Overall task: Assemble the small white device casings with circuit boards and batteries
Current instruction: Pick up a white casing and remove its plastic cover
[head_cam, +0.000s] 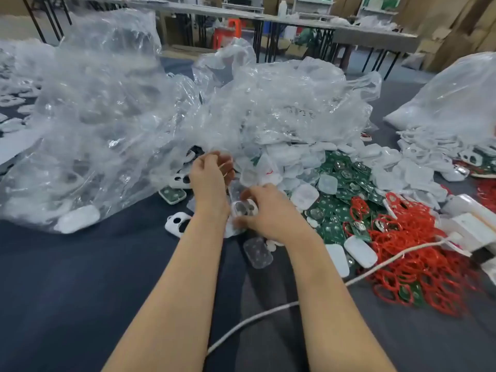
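My right hand (271,208) grips a small white casing (244,208) with dark button holes, low over the dark table at centre. My left hand (210,174) is just behind it, fingers curled and pinching a thin clear plastic piece (221,154) at the edge of the plastic bag. A heap of white and clear casing halves (303,162) lies right of my hands. Green circuit boards (346,181) spill in front of that heap. Another white casing (175,224) lies by my left wrist.
Big crumpled clear plastic bags (107,116) cover the left and middle of the table. Red rubber loops (418,264) pile at the right beside a white box (469,226). A white cable (281,307) runs between my forearms. Another full bag (456,98) sits far right.
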Demonstrator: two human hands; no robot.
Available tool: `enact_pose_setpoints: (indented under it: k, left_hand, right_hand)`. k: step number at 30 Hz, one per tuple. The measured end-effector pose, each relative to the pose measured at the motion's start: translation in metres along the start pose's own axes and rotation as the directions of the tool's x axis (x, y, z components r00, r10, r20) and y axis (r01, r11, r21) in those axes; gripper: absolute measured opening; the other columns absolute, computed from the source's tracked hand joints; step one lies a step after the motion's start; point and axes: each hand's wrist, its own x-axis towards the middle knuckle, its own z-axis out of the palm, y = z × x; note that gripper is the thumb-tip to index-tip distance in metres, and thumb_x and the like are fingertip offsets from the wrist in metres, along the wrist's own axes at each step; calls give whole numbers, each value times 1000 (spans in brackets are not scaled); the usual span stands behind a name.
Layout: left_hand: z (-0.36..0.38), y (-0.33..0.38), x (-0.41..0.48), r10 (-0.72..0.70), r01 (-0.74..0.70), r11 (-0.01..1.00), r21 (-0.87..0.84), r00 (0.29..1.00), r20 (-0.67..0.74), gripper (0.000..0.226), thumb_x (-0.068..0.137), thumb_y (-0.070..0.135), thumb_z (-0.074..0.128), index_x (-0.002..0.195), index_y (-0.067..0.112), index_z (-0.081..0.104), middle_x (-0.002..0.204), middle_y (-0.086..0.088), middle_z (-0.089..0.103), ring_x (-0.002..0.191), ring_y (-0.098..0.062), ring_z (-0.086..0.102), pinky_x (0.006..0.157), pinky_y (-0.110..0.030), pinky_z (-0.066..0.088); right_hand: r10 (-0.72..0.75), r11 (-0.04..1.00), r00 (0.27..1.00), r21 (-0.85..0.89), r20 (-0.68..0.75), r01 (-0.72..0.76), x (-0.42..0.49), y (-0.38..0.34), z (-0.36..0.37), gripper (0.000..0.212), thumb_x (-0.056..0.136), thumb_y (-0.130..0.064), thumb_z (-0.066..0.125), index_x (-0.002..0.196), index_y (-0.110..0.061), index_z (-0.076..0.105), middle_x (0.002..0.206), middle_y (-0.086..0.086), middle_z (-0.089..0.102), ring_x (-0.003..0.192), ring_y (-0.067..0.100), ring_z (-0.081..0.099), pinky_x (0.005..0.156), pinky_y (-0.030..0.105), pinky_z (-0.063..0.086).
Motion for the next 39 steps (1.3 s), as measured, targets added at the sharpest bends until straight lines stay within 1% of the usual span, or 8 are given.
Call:
enact_pose_setpoints:
  k: [5,8,13,19,25,28,31,39]
  left_hand:
    - [2,-7,-1,327,-397,776,490,918,225,18,95,14,49,80,19,59,69,4,58,60,-7,51,61,-19,43]
    - [5,-3,-4,251,-443,575,688,896,367,36,97,33,48,73,9,63,59,3,58,53,-10,50,54,-20,40]
    - [6,-5,-20,-160,-127,763,634,913,375,30,98,35,50,81,13,60,58,6,65,50,-6,62,52,-18,52]
    - [2,-1,-15,-93,-77,849,524,953,290,9,94,10,57,102,9,53,77,-1,70,53,-7,64,52,-19,53]
    - [-3,0,-9,9,-150,828,540,967,254,6,95,13,55,100,11,54,74,1,66,43,0,54,50,-17,49]
    - [3,-3,-17,-24,-140,836,530,957,290,4,98,13,49,96,11,50,76,-1,66,43,-1,57,45,-15,48]
    - [10,-11,-23,-110,-79,865,496,934,340,4,101,12,45,98,9,46,81,-8,66,50,-9,66,47,-17,51]
    - [9,-21,-26,-71,-148,844,516,922,381,6,99,14,51,99,9,54,83,-8,67,55,-10,69,52,-17,53]
  right_hand:
    - [34,869,955,481,-294,117,-4,21,-16,56,83,-38,70,133,-29,46,121,-7,50,92,8,62,80,17,52]
    - [108,719,916,667,-386,196,-4,25,-17,48,85,-31,69,129,-29,50,123,-4,50,91,11,66,79,22,56]
    - [37,831,851,489,-523,264,-6,23,-12,40,84,-24,72,121,-18,56,116,-6,57,106,5,55,89,15,45]
    - [71,818,933,556,-353,148,-7,30,-20,43,88,-25,67,127,-25,48,109,-15,59,100,3,59,81,12,47]
    - [257,937,796,342,-548,-68,-10,38,-43,15,89,-11,54,93,-23,63,82,-12,60,73,4,57,66,16,41]
    - [407,911,689,325,-599,-254,-27,57,-60,20,87,-11,53,99,-19,67,97,-1,67,88,16,61,76,26,43]
    - [514,857,725,242,-460,-454,-42,77,-68,21,86,-17,62,107,-16,66,108,6,67,100,25,61,83,33,48]
    - [566,821,704,218,-428,-527,-38,88,-62,34,87,-12,59,120,-17,60,123,11,58,96,26,57,81,34,47]
